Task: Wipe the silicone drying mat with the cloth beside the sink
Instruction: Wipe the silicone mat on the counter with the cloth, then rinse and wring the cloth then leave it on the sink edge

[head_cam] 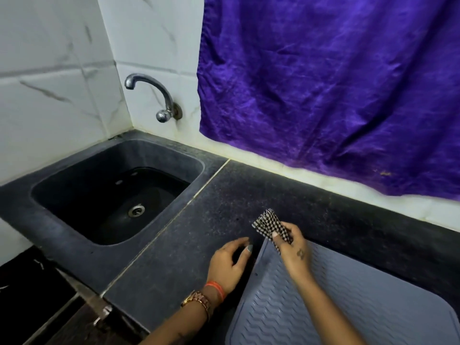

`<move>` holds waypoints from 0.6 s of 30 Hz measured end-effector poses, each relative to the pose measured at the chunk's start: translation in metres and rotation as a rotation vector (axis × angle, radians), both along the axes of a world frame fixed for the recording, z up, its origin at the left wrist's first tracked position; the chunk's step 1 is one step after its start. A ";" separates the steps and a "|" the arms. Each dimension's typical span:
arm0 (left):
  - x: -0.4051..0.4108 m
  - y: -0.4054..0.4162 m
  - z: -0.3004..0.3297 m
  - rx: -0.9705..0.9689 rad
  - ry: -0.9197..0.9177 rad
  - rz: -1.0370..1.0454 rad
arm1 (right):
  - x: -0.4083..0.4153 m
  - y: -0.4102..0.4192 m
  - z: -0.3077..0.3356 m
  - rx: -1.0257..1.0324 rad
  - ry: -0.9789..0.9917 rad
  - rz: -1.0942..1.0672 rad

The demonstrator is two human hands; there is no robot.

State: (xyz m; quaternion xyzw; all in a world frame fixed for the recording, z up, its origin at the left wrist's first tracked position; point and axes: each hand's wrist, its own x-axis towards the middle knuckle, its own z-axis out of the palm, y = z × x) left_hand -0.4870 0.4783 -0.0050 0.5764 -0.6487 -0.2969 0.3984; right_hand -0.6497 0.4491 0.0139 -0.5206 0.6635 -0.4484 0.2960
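Observation:
A grey silicone drying mat (348, 302) with wavy ribs lies on the dark counter at the lower right. My right hand (295, 250) hovers over the mat's far left corner and pinches a small folded black-and-white checked cloth (270, 225) between thumb and fingers. The cloth sticks out past the mat's corner above the counter. My left hand (230, 262) rests on the counter just left of the mat's edge, fingers loosely curved and holding nothing.
A dark sink (74, 215) with a metal drain sits to the left, a wall tap (154, 95) above it. A purple curtain (323, 83) hangs behind the dark stone counter (199, 220). White tiles cover the wall.

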 end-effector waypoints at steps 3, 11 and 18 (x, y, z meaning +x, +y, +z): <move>-0.007 0.002 0.010 0.100 0.244 0.037 | 0.028 0.009 0.006 -0.008 -0.081 0.031; 0.029 -0.008 0.051 0.331 0.984 0.289 | 0.103 0.036 0.020 -0.118 0.046 0.336; 0.110 -0.018 0.068 0.495 1.191 0.209 | 0.154 0.019 0.035 0.213 -0.471 0.407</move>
